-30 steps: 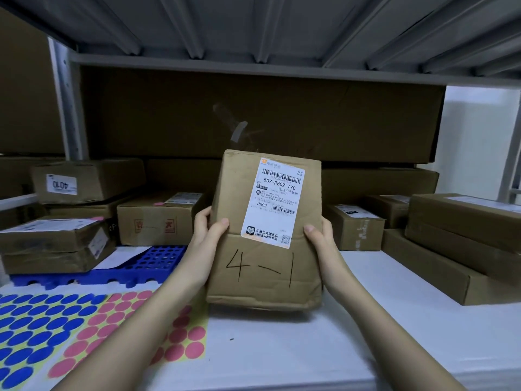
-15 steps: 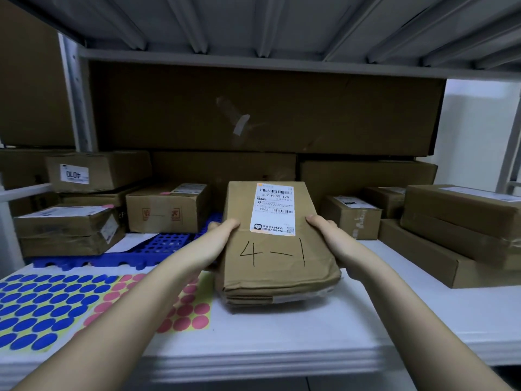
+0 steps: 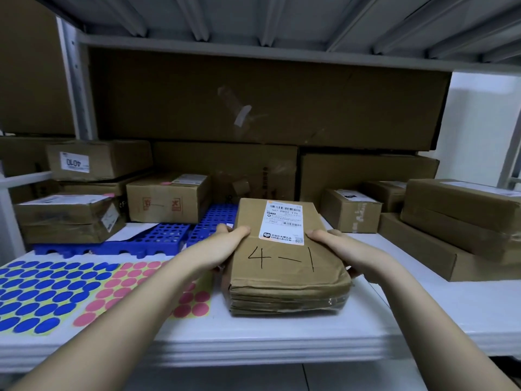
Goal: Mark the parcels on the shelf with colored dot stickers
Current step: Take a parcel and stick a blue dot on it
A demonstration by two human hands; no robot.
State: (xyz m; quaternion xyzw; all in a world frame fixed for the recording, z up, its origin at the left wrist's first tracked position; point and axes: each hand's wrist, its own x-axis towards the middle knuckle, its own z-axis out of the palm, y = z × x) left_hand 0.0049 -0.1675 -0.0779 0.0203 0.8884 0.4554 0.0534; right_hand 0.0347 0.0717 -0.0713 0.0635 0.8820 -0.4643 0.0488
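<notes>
Head view showed both our hands, left (image 3: 222,251) and right (image 3: 341,249), gripping the parcel (image 3: 284,266) flat on the shelf (image 3: 423,314). No dot was on it; next we'd likely free a hand for the sticker sheet (image 3: 42,294).

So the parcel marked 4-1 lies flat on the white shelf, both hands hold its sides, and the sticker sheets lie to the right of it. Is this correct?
Not quite. The head view shows the blue dot sticker sheet and pink dot sticker sheet to the left of the parcel, not the right. The rest holds: it lies flat on the white shelf, left hand and right hand at its sides.

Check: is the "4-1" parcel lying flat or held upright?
Flat: the parcel lies label-up on the shelf, both hands at its sides.
</notes>
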